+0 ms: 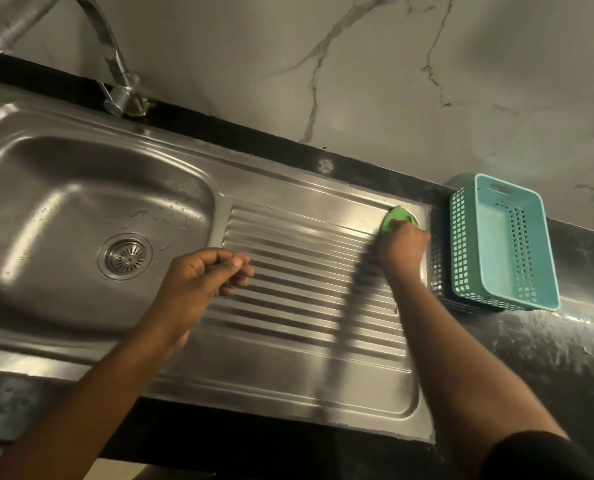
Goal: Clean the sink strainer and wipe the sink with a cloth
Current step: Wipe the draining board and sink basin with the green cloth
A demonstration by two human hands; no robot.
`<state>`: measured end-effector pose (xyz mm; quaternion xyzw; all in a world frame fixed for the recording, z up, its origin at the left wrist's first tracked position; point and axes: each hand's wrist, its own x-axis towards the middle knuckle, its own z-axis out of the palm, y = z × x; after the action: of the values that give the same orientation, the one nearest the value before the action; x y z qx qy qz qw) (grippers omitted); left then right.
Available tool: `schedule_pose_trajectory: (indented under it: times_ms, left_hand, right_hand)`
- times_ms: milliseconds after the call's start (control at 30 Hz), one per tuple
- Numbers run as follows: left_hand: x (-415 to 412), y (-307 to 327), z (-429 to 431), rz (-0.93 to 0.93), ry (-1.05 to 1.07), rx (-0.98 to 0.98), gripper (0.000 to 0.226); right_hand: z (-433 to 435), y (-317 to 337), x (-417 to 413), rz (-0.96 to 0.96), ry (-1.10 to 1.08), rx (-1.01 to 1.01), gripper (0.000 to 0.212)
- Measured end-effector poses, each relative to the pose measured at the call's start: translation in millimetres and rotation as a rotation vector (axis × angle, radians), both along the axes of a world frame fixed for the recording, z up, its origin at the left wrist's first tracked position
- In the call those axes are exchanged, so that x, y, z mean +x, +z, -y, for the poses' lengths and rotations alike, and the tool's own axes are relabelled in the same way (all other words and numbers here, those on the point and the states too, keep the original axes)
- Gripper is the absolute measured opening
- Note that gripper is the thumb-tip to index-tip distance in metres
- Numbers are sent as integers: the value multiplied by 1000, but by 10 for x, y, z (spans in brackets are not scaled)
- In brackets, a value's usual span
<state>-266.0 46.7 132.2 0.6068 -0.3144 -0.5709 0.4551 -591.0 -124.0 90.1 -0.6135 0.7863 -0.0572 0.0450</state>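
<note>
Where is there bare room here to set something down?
Free: the basin around the strainer; the near drainboard, between the arms; the counter in front of the teal basket. Crowded: under the left hand, and the far right corner, where the right hand holds the green cloth beside the basket.

1. Scanning the whole view now: no text, label, brand, number or sign can be read on anything.
</note>
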Motion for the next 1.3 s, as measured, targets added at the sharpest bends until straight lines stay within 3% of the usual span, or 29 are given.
schedule_pose_trajectory:
  times_ms: [67, 167, 300, 467, 567, 667, 767, 867, 933, 1033, 1133, 1300]
  left_hand:
    - [-48, -3, 19, -3, -13, 7, 17]
    - [-163, 22, 86, 4, -55, 6, 16]
    - [-253, 96, 175, 21, -101, -36, 17]
    - [-138, 77, 90, 15, -75, -48, 17]
    - [-78, 56, -1, 7, -35, -25, 17]
    - [-95, 54, -4, 3, -27, -14, 17]
    - [-220, 48, 1, 8, -42, -1, 16]
    - [-323, 61, 10, 7, -78, -10, 16]
    - [-351, 40, 0, 6, -81, -8, 17]
    - [-389, -12, -31, 0, -65, 21, 17]
    - [-396, -43, -55, -3, -65, 37, 16]
    - [-259, -55, -55, 8, -64, 21, 17]
  right_hand:
    - [-59, -70, 479, 79, 28, -18, 21]
    - [-221, -124, 1175, 126, 289, 30, 30]
    - [-154, -82, 923, 8, 594, 83, 47]
    - [-85, -12, -408, -88, 214, 40, 41]
    - [-45, -74, -170, -135, 124, -29, 23]
    - [-167, -147, 655, 35, 174, 14, 21]
    - [-399, -181, 1178, 127, 373, 44, 30]
    - [-224, -20, 886, 139, 470, 119, 40]
    - [-86, 104, 465, 185, 356, 7, 36]
    - [132, 194, -137, 205, 77, -309, 51]
    - [279, 159, -426, 123, -25, -164, 40]
    - [326, -120, -124, 210, -95, -69, 28]
